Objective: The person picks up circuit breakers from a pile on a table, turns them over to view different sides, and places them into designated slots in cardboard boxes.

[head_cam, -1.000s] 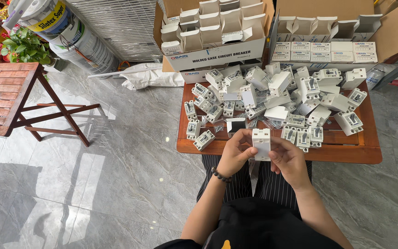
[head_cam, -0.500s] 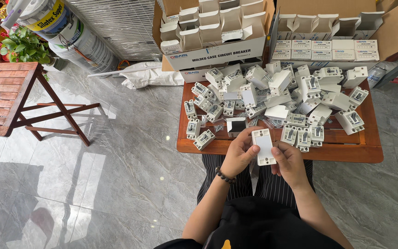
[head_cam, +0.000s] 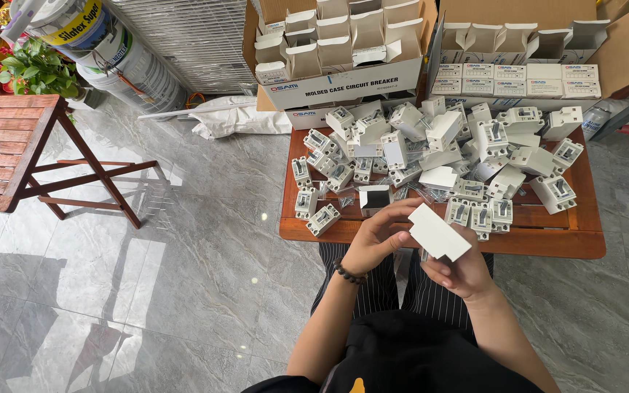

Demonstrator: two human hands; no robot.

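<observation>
Both hands grasp a small white cardboard box point(head_cam: 439, 233) above a low wooden table point(head_cam: 547, 244). The left hand point(head_cam: 376, 240) pinches its end; the right hand point(head_cam: 460, 273) cradles it, apparently from beneath.

The small white box point(head_cam: 440, 233) hides most fingers of the right hand point(head_cam: 456, 271).

Hardware shop: stacked breaker cartons point(head_cam: 343, 80), paint buckets point(head_cam: 103, 44)

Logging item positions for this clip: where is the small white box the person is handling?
In the head view, the small white box sits between both hands, low centre-right, just in front of the wooden table's near edge.
</observation>
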